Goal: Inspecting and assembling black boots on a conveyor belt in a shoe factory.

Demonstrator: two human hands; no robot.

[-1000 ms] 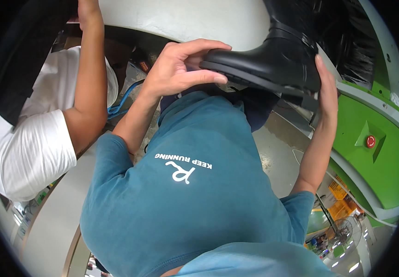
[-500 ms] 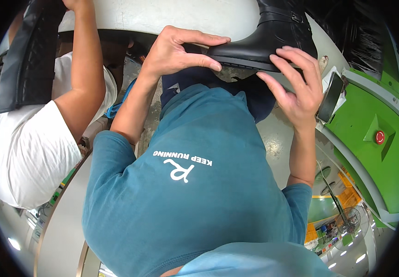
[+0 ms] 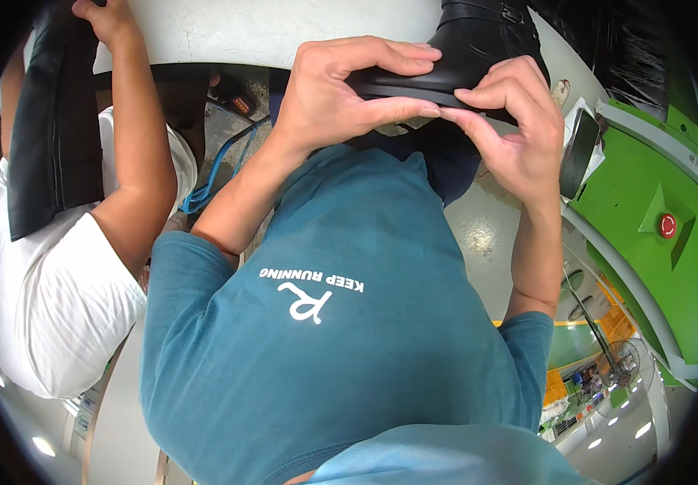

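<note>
A black ankle boot (image 3: 482, 44) with a buckled strap lies at the table's near edge, its toe toward the left. My left hand (image 3: 337, 93) pinches the toe end, fingers over the upper and thumb along the sole. Midway along the sole, my right hand (image 3: 522, 133) grips the edge between bent fingers and thumb. The two thumb tips almost meet under the sole. My left hand partly covers the toe, and the top of the shaft runs out of view.
The white table (image 3: 203, 32) spans the far side. At left a person in a white shirt (image 3: 66, 299) holds a black boot shaft (image 3: 58, 121). On the right are a phone (image 3: 579, 153), a green machine (image 3: 640, 202) with a red button (image 3: 668, 225), and black plastic wrapping (image 3: 591, 48).
My left hand has slid right along the toe, and my right thumb and fingers have closed in toward it. The neighbour's boot shaft has shifted lower.
</note>
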